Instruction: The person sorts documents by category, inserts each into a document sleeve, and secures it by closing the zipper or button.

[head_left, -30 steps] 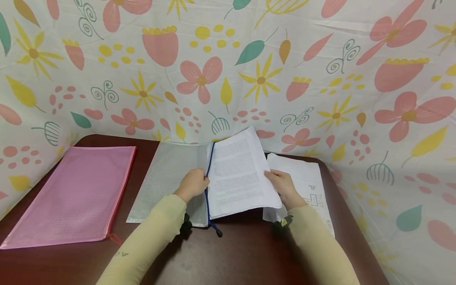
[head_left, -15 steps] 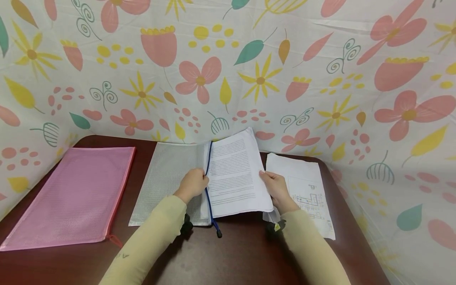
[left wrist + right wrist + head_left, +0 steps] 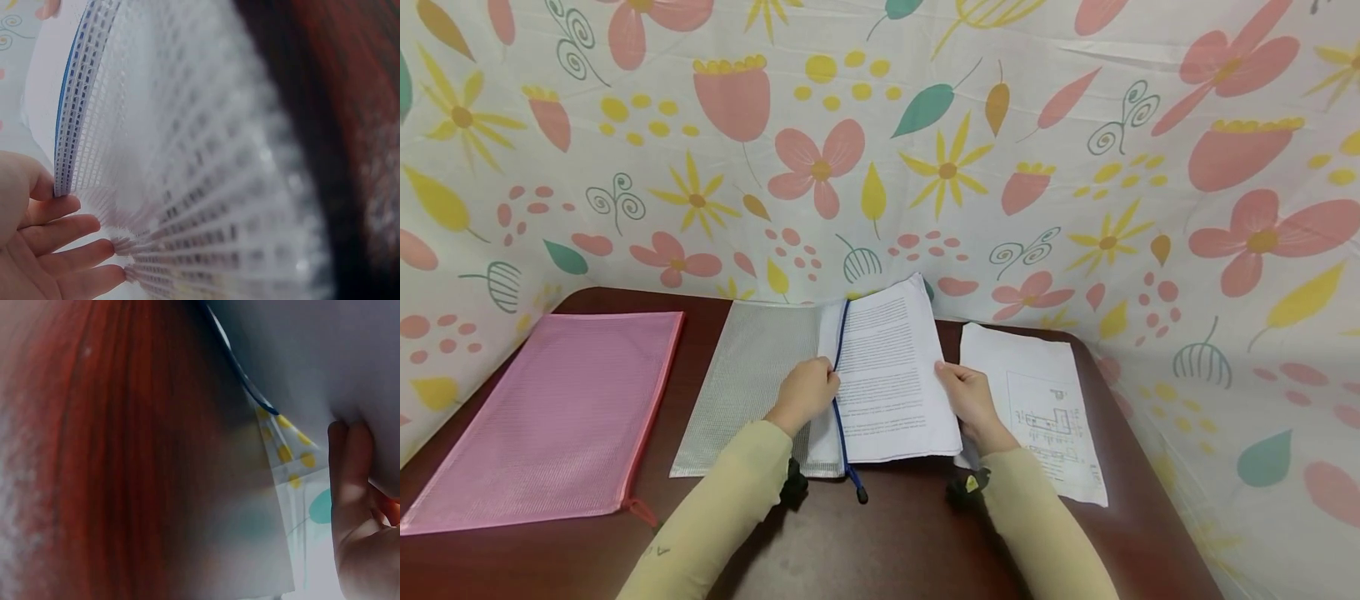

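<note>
My left hand [image 3: 805, 390] pinches the blue-zippered edge of a clear mesh zipper pouch [image 3: 748, 350] at its opening. In the left wrist view, thumb and fingers [image 3: 62, 244] hold that edge while the mesh bows outward. A stack of printed paper [image 3: 883, 375] lies partly inside the pouch, its left part behind the blue zipper. My right hand [image 3: 973, 404] grips the stack's right edge. In the right wrist view, the right-hand fingers [image 3: 350, 462] lie against the underside of the paper, raised above the table; the thumb is hidden there.
A pink mesh zipper pouch [image 3: 565, 408] lies flat at the left. Another sheet with a drawing [image 3: 1037, 400] lies at the right, partly behind my right hand. The dark wood table [image 3: 850, 550] ends at a flower-patterned cloth [image 3: 880, 150] hanging behind.
My right hand has moved left, carrying the paper stack deeper into the clear pouch. More of the drawn sheet at the right shows. My left hand has stayed at the zipper edge.
</note>
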`<state>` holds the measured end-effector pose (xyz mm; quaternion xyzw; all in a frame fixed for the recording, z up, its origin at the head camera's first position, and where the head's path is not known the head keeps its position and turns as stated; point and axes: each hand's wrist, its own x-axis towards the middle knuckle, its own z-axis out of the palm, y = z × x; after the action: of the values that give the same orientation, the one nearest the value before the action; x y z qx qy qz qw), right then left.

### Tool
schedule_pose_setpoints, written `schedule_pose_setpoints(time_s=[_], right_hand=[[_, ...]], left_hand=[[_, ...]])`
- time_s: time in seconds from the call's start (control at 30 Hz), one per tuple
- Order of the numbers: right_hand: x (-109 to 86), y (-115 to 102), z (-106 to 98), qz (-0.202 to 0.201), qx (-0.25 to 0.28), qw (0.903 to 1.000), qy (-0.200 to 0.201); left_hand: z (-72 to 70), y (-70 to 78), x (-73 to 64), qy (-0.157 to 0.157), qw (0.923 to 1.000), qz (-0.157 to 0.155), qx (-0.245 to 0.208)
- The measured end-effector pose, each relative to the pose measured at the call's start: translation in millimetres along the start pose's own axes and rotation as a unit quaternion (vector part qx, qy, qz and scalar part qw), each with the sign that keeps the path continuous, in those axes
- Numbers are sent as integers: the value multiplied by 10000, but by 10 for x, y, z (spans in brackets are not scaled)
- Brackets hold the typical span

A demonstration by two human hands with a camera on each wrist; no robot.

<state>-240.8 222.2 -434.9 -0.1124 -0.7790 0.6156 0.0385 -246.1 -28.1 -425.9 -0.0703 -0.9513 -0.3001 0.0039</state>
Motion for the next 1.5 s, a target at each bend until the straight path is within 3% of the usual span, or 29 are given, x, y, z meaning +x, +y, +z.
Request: schedule_pose_setpoints(time_s=[0.27,0.57,0.83,1.5], right_hand=[[-15,-69,29,-273,-401,9982,341],[-67,-123,83,-332,-319,9946,933],[-69,-116,123,-407,-137,9945,952],[-104,-99,184,-269,106,9967,754]], left_hand=[[0,-8,-1,-1,9999,-25,-116],[-18,16,-22,233,9992,27,-332],[-3,17,1,267,9994,-58,-226],[-6,48,-21,385,9990,118,-206]])
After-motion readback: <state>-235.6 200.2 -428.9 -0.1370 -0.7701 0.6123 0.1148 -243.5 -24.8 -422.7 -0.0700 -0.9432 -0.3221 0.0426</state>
